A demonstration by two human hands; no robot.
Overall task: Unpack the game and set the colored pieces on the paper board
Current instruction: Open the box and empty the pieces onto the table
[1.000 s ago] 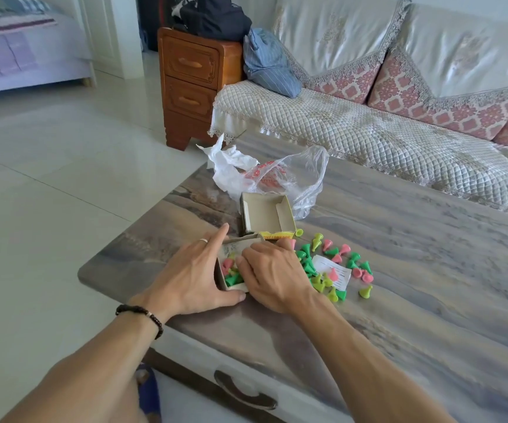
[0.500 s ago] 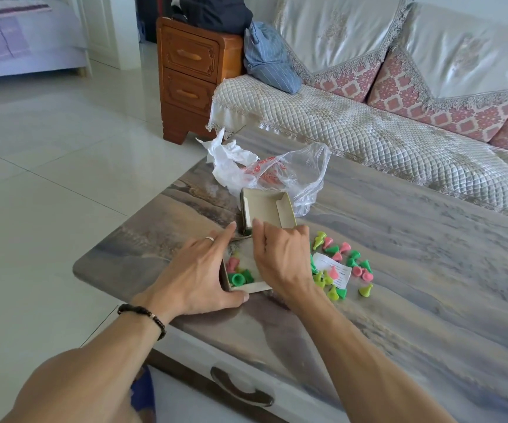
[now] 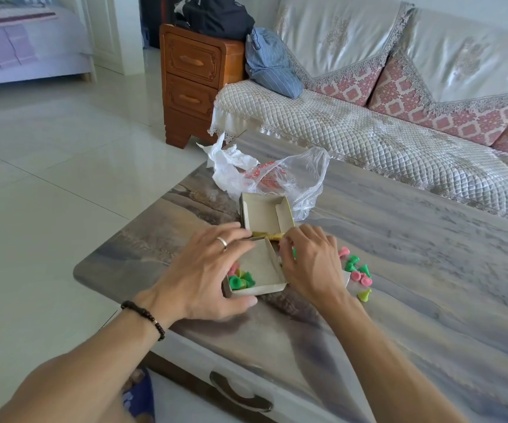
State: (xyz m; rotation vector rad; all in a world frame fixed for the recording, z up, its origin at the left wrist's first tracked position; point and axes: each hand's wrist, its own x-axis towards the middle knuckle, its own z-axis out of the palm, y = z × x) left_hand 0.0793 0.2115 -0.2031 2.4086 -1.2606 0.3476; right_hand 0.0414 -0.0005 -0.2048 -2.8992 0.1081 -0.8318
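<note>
A small cardboard box tray (image 3: 264, 271) sits near the table's front left corner with a few green, pink and yellow pieces (image 3: 242, 280) in its near corner. My left hand (image 3: 206, 276) grips the tray's left side, thumb at its front edge. My right hand (image 3: 310, 265) rests just right of the tray, fingers curled around a piece at the tray's far right corner. Loose green, pink and yellow cone pieces (image 3: 359, 271) lie on the table beyond my right hand, over a partly hidden white paper (image 3: 347, 277). The empty box lid (image 3: 266, 216) lies behind the tray.
A clear plastic bag (image 3: 280, 175) with crumpled white paper lies behind the lid. The marble-patterned table (image 3: 414, 285) has a drawer handle (image 3: 240, 396) at its front. A sofa (image 3: 384, 132) runs along the far side, with a wooden cabinet (image 3: 194, 83) left of it.
My right hand has come out of the tray and moved to its right side, uncovering the tray's inside. My left hand has stayed on the tray.
</note>
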